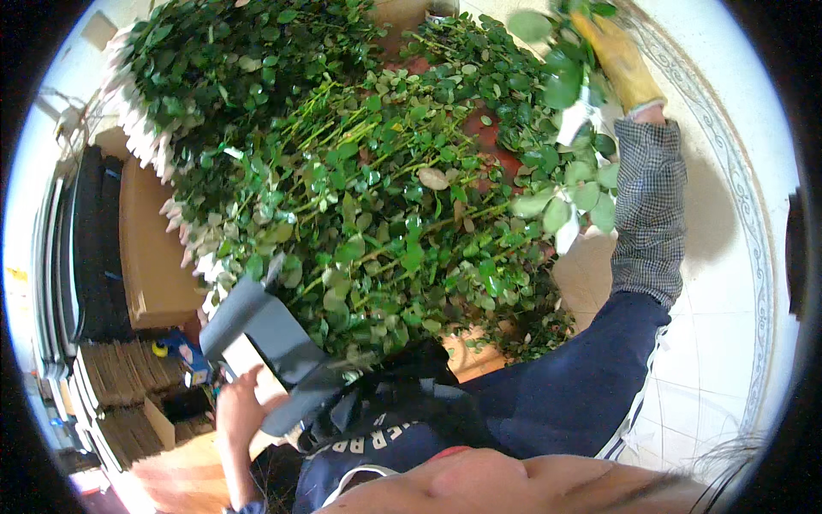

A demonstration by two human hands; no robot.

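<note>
My right hand (618, 62), in a yellow glove with a checked sleeve above it, is raised at the upper right. It is closed round leafy stems (563, 73), and white blooms on stems (568, 230) hang below it. My left hand (240, 407) is bare, at the lower left. Its fingers curl against a white panel (255, 364) on a bent grey sheet (278, 330); the hand partly hides where they meet. A large heap of cut leafy stems (377, 206) fills the middle, with pale flower heads (145, 141) lined along its left edge.
Left of the heap stand a brown cardboard box (154, 244) and dark upright panels (94, 248). Below them are stacked cardboard sheets (128, 373) and a blue object with a yellow part (182, 351). A tiled wall with a patterned border (745, 197) bounds the right side.
</note>
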